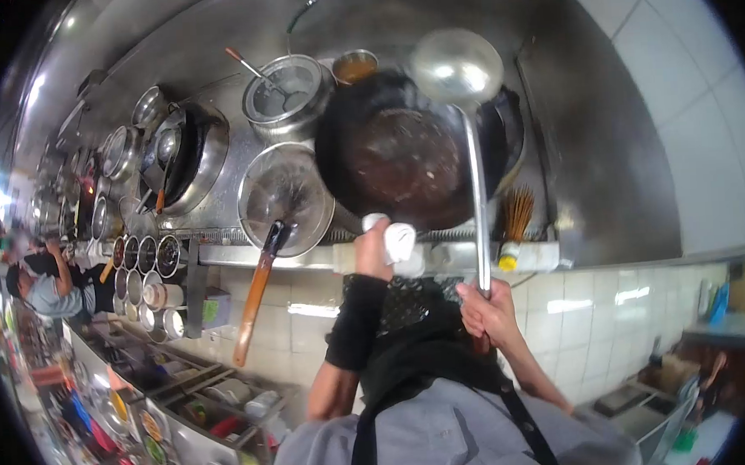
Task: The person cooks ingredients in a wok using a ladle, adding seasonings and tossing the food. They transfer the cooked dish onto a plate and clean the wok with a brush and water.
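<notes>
My right hand [490, 312] is closed round the handle of a long metal ladle [458, 64], whose bowl is raised over the far right side of the wok. The dark wok [343, 162] sits on the range, with a brownish liquid [406, 158] in its bottom. At the wok's near edge, my left hand [374, 254] is closed on a folded white cloth [400, 243]. The cloth appears to lie against the rim, though the grip on the wok itself is hidden. A round strainer [286, 195] with a wooden handle lies left of the wok.
A metal pot [289, 97] with a ladle in it stands behind the strainer, beside a bowl of orange-brown liquid [355, 66]. A bamboo brush [520, 211] and a yellow-capped bottle [527, 256] are right of the wok. Seasoning containers [167, 255] and another person [52, 290] are at left.
</notes>
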`<state>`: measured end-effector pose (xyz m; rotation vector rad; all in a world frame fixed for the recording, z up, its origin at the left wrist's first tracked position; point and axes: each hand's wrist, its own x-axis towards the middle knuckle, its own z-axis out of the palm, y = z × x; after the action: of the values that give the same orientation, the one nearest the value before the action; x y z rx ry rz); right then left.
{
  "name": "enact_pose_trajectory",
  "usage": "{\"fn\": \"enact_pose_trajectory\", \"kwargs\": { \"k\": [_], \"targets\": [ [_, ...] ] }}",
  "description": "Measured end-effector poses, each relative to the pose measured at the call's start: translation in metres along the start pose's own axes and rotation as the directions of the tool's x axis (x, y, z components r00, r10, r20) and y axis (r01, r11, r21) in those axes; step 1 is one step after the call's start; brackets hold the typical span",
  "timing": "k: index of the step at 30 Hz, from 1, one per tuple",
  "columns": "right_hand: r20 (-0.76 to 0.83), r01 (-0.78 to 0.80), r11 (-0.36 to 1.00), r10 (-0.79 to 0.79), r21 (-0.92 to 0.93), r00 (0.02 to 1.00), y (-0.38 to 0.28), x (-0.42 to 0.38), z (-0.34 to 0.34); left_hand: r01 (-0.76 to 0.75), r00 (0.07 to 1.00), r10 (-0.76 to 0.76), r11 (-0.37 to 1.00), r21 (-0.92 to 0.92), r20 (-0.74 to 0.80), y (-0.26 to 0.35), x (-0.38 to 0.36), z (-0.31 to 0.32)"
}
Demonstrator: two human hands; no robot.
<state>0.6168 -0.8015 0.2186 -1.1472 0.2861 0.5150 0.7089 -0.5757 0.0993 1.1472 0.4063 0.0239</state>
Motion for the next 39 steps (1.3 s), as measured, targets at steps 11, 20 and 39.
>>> {"fn": "enact_pose_trajectory", "kwargs": {
  "k": [11, 20, 39],
  "targets": [
    [-0.022, 0.04, 0.999, -0.04, -0.014, 0.999, -0.074, 0.04, -0.066, 0.398, 0.912, -0.396, 0.918, -0.005, -0.107, -0.136, 0.125, 0.147],
    [0.267, 0.349, 0.133, -0.417, -0.928, 0.869, -0.159, 0.274, -0.002, -0.072, 0.951, 0.299, 0.453, 0.889, -0.076, -0.168, 0.058, -0.005],
    [0.381, 0.287, -0.287, -0.364, -0.914, 0.85, -0.149, 0.423, 0.155, -0.868, 0.384, 0.923, 0.365, -0.338, 0.01, 0.281, -0.066, 0.06]
  ]
}}
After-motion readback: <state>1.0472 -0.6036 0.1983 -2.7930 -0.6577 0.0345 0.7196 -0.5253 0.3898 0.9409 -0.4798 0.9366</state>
